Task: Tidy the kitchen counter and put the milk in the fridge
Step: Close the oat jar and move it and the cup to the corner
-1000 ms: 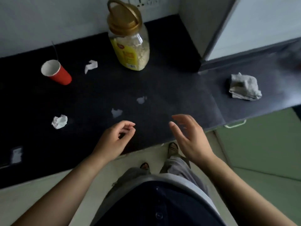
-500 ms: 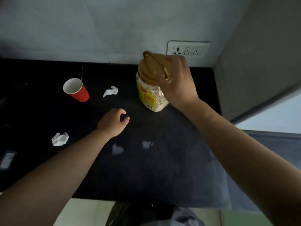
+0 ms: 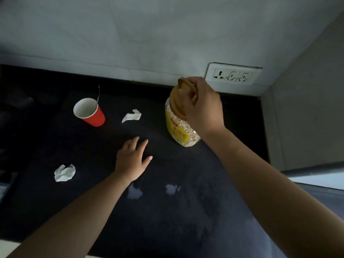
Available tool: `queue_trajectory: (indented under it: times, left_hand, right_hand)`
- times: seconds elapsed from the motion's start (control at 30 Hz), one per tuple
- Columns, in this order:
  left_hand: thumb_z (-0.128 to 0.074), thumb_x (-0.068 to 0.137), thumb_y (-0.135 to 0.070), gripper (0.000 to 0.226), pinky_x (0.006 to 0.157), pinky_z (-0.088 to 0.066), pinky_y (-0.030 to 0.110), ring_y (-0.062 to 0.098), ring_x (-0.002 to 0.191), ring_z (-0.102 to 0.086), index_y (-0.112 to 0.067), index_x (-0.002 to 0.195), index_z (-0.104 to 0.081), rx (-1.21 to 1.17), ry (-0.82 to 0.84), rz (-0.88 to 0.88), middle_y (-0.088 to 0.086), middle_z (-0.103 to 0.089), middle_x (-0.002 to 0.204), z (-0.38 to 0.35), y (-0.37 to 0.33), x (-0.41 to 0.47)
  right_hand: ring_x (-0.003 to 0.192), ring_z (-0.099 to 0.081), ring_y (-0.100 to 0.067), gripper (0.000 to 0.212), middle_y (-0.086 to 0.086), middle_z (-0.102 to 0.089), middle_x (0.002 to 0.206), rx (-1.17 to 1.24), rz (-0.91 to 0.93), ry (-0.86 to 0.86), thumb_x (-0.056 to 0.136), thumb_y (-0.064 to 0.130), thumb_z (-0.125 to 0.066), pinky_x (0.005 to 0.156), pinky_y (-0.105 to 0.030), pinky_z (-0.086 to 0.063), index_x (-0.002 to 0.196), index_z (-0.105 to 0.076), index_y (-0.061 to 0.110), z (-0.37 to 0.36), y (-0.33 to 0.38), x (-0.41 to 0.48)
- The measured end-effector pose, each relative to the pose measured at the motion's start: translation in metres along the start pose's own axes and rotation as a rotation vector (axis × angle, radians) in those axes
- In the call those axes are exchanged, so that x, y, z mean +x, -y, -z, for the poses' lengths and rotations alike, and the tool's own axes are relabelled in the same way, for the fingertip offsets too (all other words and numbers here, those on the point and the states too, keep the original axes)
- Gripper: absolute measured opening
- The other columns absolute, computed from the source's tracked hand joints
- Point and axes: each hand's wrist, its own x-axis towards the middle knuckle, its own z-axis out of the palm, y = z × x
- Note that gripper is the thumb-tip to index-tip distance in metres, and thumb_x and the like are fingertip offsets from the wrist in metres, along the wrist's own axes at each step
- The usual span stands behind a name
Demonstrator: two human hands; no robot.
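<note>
A clear oats jar [image 3: 177, 130] with a yellow label and a gold lid stands at the back of the black counter [image 3: 55, 138], near the wall. My right hand [image 3: 202, 107] is closed over its lid and handle. My left hand [image 3: 132, 159] rests flat on the counter in front of the jar, fingers spread, holding nothing. A red paper cup [image 3: 91, 113] with a thin stick in it stands to the left. Crumpled white paper lies beside the cup [image 3: 131, 116] and at the near left [image 3: 64, 172]. No milk is in view.
Two small wet-looking white patches [image 3: 135, 192] [image 3: 172, 189] lie on the counter close to me. A wall socket [image 3: 232, 76] sits behind the jar. A grey side panel [image 3: 305, 118] bounds the counter on the right.
My right hand went from hovering near the counter edge to gripping the jar's lid. My left hand moved forward onto the counter and opened flat. My view tilted up toward the wall.
</note>
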Motion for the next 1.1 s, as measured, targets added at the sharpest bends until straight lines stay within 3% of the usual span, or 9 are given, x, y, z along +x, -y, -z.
queue_trajectory:
  times: [0.07, 0.2, 0.47, 0.7, 0.9, 1.1]
  left_hand:
    - [-0.062, 0.080, -0.043, 0.059, 0.087, -0.046, 0.049, 0.038, 0.123, -0.044, -0.017, 0.131, -0.049, 0.014, -0.013, -0.014, 0.017, -0.046, 0.138, -0.001, 0.002, 0.001]
    - [-0.065, 0.077, -0.044, 0.058, 0.083, -0.048, 0.048, 0.039, 0.117, -0.049, -0.017, 0.127, -0.053, -0.002, -0.027, -0.041, 0.018, -0.051, 0.132, -0.004, 0.008, 0.001]
    - [-0.051, 0.087, -0.046, 0.058, 0.105, -0.036, 0.042, 0.024, 0.138, -0.025, -0.025, 0.140, -0.036, -0.166, 0.072, -0.090, 0.006, -0.028, 0.151, 0.013, 0.026, 0.005]
    - [-0.052, 0.089, -0.041, 0.055, 0.105, -0.034, 0.038, 0.020, 0.137, -0.027, -0.021, 0.138, -0.039, -0.262, -0.056, -0.163, 0.004, -0.033, 0.148, 0.065, 0.081, 0.005]
    - [-0.060, 0.086, -0.033, 0.050, 0.099, -0.044, 0.045, 0.024, 0.129, -0.043, -0.016, 0.131, -0.047, -0.288, -0.247, -0.246, 0.008, -0.047, 0.137, 0.111, 0.120, 0.026]
    - [-0.067, 0.080, -0.034, 0.055, 0.094, -0.045, 0.047, 0.031, 0.125, -0.043, -0.014, 0.128, -0.049, -0.289, -0.305, -0.155, 0.010, -0.048, 0.135, 0.126, 0.151, 0.053]
  right_hand:
    - [0.085, -0.058, -0.009, 0.023, 0.004, -0.064, 0.095, 0.034, -0.023, -0.014, 0.091, 0.027, -0.054, 0.069, -0.022, -0.047, 0.110, -0.059, 0.017, -0.001, 0.002, 0.002]
    - [0.075, -0.055, 0.001, 0.011, 0.009, -0.061, 0.082, 0.088, -0.076, -0.058, 0.091, 0.021, -0.054, 0.062, -0.005, -0.042, 0.096, -0.063, 0.018, -0.002, 0.007, 0.008]
    - [0.083, -0.058, -0.014, 0.013, -0.004, -0.068, 0.089, 0.008, 0.114, -0.017, 0.087, 0.013, -0.056, 0.071, -0.020, -0.046, 0.092, -0.067, 0.009, -0.020, 0.035, -0.003]
    - [0.082, -0.050, 0.000, 0.010, 0.010, -0.061, 0.089, -0.042, 0.099, -0.010, 0.087, 0.013, -0.059, 0.070, -0.004, -0.037, 0.094, -0.066, 0.016, -0.042, 0.056, -0.014]
    - [0.085, -0.054, -0.009, 0.010, 0.005, -0.061, 0.096, -0.097, 0.018, 0.000, 0.090, 0.020, -0.055, 0.067, -0.019, -0.044, 0.098, -0.062, 0.019, -0.054, 0.071, -0.028]
    - [0.083, -0.055, -0.012, 0.017, 0.005, -0.062, 0.094, -0.256, -0.064, 0.033, 0.089, 0.034, -0.055, 0.064, -0.025, -0.044, 0.096, -0.062, 0.021, -0.061, 0.090, -0.020]
